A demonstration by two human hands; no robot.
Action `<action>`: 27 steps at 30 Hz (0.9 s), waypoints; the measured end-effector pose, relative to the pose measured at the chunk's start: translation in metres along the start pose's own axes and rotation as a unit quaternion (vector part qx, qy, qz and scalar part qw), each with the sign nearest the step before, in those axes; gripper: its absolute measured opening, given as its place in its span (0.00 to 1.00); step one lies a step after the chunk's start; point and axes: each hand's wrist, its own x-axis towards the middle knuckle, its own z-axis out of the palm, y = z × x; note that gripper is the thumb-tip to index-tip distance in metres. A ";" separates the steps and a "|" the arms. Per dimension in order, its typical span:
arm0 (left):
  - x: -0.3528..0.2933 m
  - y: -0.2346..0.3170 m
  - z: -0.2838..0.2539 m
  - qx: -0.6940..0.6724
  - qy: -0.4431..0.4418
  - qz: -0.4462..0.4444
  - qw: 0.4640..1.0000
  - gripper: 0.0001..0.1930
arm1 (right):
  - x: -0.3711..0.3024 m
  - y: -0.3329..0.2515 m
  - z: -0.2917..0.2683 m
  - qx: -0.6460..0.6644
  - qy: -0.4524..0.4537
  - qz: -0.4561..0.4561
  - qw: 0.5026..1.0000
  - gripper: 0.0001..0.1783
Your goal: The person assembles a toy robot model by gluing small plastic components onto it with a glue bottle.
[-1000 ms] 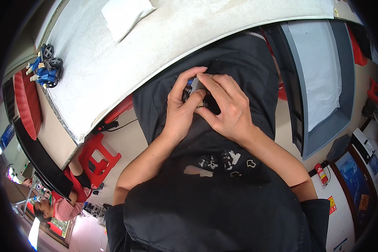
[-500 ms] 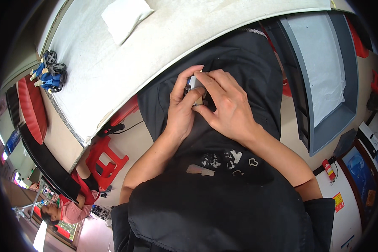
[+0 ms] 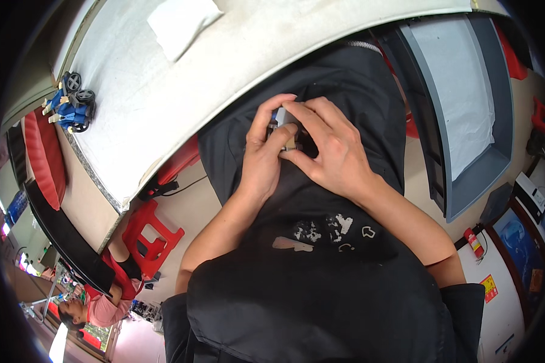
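Observation:
Above my lap, close to the table's near edge, both hands meet around a small toy piece [image 3: 283, 118]. What shows of it is pale grey, with bits of blue, black and tan; my fingers cover the rest, so its exact kind is hidden. My left hand [image 3: 264, 142] is closed on it, thumb pressed across its front and index finger curled over the far side. My right hand [image 3: 333, 142] grips it from the right, index fingertip at its top and thumb underneath. Blue toy figures [image 3: 72, 107] with black spoked wheels stand at the table's left edge.
A crumpled white cloth or sheet [image 3: 184, 24] lies on the pale-covered table [image 3: 236, 66]. To the right is a grey tray [image 3: 501, 160] lined with white sheeting. A red stool [image 3: 154, 236] stands at left, and a person in pink [image 3: 106, 308] sits beyond it.
Both hands stay on the toy piece. My right hand's fingers have shifted slightly, with the knuckles a little farther right. The view has tilted a touch.

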 end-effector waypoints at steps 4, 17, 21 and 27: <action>-0.001 0.007 -0.001 -0.032 -0.056 0.002 0.998 0.21 | -0.001 -0.001 -0.007 0.007 -0.015 0.020 1.000 0.33; 0.004 0.005 -0.004 0.010 -0.046 0.059 0.997 0.21 | 0.010 -0.018 -0.013 -0.063 0.010 -0.050 0.997 0.34; 0.005 0.006 -0.005 -0.016 -0.035 0.036 0.999 0.23 | 0.014 -0.019 -0.013 -0.067 -0.011 -0.028 0.997 0.33; 0.004 0.004 0.000 0.035 -0.016 0.062 0.997 0.23 | 0.007 -0.009 -0.007 -0.029 0.013 -0.027 0.999 0.34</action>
